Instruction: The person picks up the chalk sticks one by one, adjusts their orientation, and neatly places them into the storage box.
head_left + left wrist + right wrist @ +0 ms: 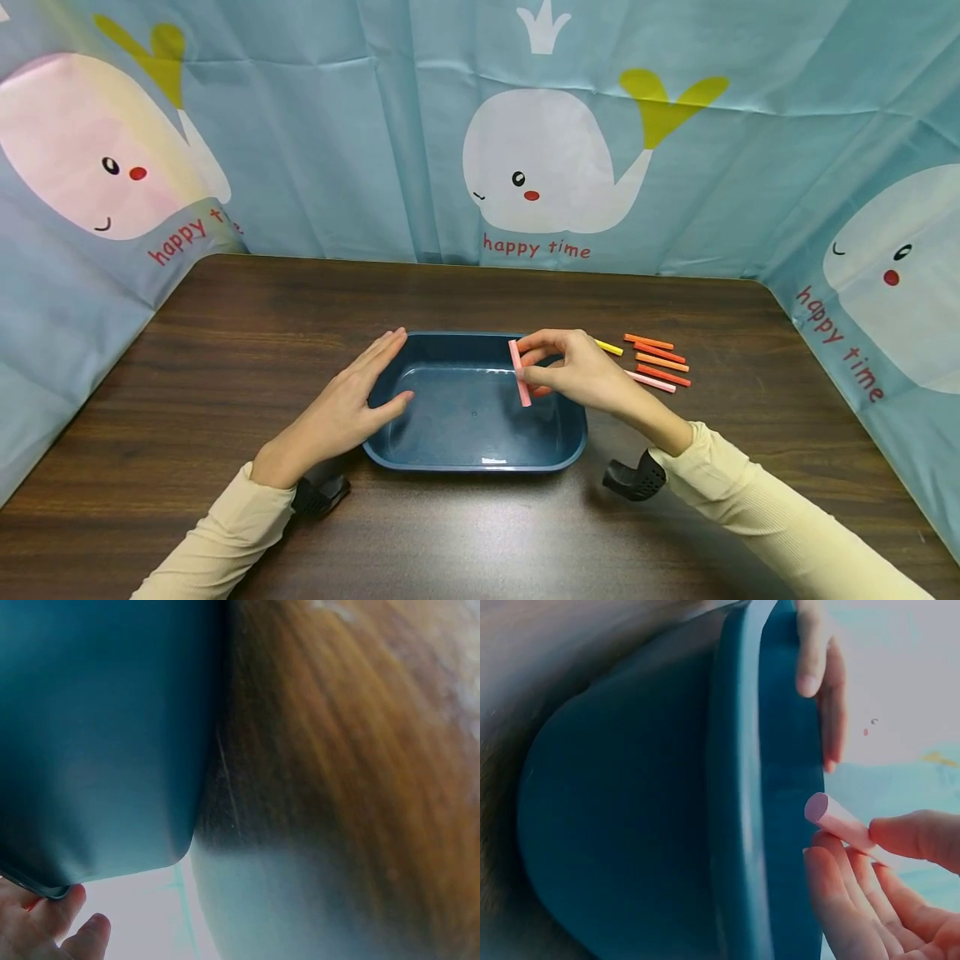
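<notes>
A pink stick of chalk (521,375) is pinched between the thumb and fingers of my right hand (573,371), over the right part of a dark blue plastic basin (480,468). The right wrist view shows the flat round end of the chalk (838,820) beside the basin's rim (739,787). My left hand (348,408) lies along the basin's left end, fingers extended and thumb reaching over the rim; it holds nothing. In the left wrist view its fingertips (79,930) are close to the rim, and the basin's outer wall (105,735) fills much of the picture.
Right of the basin, several orange and red chalk sticks (660,360) lie loosely in a row, with a pink one (651,382) nearest me and a yellow one (610,347) partly behind my right hand. Whale-printed curtains (420,150) surround the brown wooden table (300,300).
</notes>
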{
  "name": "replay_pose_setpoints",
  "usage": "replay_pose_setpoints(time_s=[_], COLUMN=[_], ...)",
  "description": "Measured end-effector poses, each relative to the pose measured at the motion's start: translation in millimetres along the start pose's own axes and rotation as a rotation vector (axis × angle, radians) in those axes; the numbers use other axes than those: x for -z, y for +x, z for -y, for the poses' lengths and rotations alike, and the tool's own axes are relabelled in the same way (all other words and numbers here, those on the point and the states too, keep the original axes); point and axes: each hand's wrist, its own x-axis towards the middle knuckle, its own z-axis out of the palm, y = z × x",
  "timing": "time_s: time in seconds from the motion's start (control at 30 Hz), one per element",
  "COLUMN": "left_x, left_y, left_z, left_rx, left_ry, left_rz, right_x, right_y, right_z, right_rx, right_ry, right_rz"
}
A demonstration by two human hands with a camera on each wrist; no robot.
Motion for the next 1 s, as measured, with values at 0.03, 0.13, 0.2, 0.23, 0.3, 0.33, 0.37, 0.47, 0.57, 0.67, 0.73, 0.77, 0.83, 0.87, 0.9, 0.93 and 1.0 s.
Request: replay_pose_setpoints(time_s=[0.03, 0.13, 0.2, 0.23, 0.3, 0.33, 0.37, 0.47, 0.57, 0.67, 0.73, 0.77, 0.83, 0.87, 0.9, 0.93, 1.0], left_x=[0.2, 0.8, 0.8, 0.7, 0.6, 0.4, 0.7, 1.4, 2.3, 2.3, 2.0, 1.6, 0.9, 0.9, 0.8, 0.7, 0.9], left_y=[-0.2, -0.8, -0.9, -0.9, -0.9, -0.7, -0.8, -1.0, -1.5, -1.4, -1.0, -0.7, 0.0, 0.3, 0.4, 0.5, 0.5], left_z=[0.1, 0.1, 0.4, 0.5, 0.5, 0.6, 0.5, 0.5, 0.3, 0.2, 0.1, 0.3, 0.3, 0.2, 0.1, 0.0, -0.5], left_rx=[0.001, 0.002, 0.0, 0.0, -0.001, -0.002, -0.002, 0.002, 0.008, 0.012, 0.012, 0.011, 0.009, 0.008, 0.008, 0.008, 0.008], left_ry=[-0.001, -0.003, -0.003, -0.003, -0.003, -0.004, -0.004, -0.007, -0.006, -0.004, -0.003, -0.002, -0.002, -0.002, -0.002, -0.003, -0.005], left_rz=[0.001, 0.003, 0.0, -0.001, -0.003, -0.004, -0.004, 0.003, 0.004, 0.006, 0.007, 0.008, 0.009, 0.009, 0.009, 0.008, 0.003], right_x=[-1.3, -6.1, -9.9, -12.1, -16.5, -18.7, -21.0, -27.4, -32.9, -36.9, -39.0, -40.0, -41.9, -42.9, -43.9, -44.8, -47.2], right_y=[0.9, 3.7, 5.5, 6.2, 8.1, 9.1, 10.1, 13.3, 16.6, 18.9, 19.7, 20.1, 20.9, 21.3, 21.7, 22.3, 23.6], right_z=[0.9, 3.9, 6.5, 8.1, 10.1, 11.0, 11.6, 12.9, 13.4, 13.7, 14.2, 14.6, 15.5, 15.9, 16.2, 16.2, 16.8], right_rx=[-0.002, -0.016, -0.026, -0.032, -0.043, -0.048, -0.051, -0.057, -0.051, -0.05, -0.054, -0.057, -0.061, -0.062, -0.063, -0.062, -0.058], right_ry=[0.005, 0.029, 0.039, 0.041, 0.045, 0.044, 0.039, 0.031, 0.023, 0.028, 0.035, 0.04, 0.045, 0.05, 0.054, 0.058, 0.071], right_rz=[0.005, 0.018, 0.026, 0.028, 0.036, 0.04, 0.043, 0.052, 0.063, 0.072, 0.076, 0.076, 0.077, 0.077, 0.079, 0.083, 0.093])
